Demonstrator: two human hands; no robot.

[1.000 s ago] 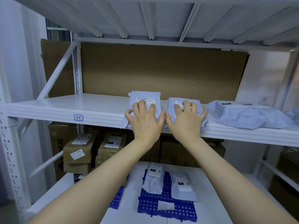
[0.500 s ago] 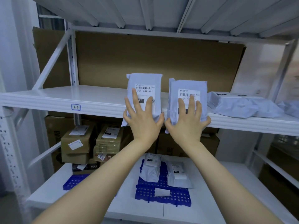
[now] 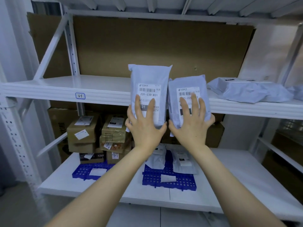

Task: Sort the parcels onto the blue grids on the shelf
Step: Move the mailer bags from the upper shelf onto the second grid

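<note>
Two pale blue mailer parcels are held upright in front of the upper shelf's edge. My left hand (image 3: 144,125) grips the left parcel (image 3: 150,79), labelled 231-239-K01, from below. My right hand (image 3: 192,124) grips the right parcel (image 3: 186,84), whose label my fingers partly cover. On the lower shelf a blue grid (image 3: 168,182) carries two white parcels (image 3: 183,163) and a white tag. A second blue grid (image 3: 85,171) sits to its left with a white tag on it.
More pale blue parcels (image 3: 249,91) lie on the upper shelf (image 3: 65,87) at the right. Brown cardboard boxes (image 3: 98,133) are stacked at the back left of the lower shelf (image 3: 237,177). White shelf posts stand at both sides.
Both hands have lifted the two parcels from lying flat on the upper shelf to upright and pulled them out over the shelf's front edge, lower and closer to me.
</note>
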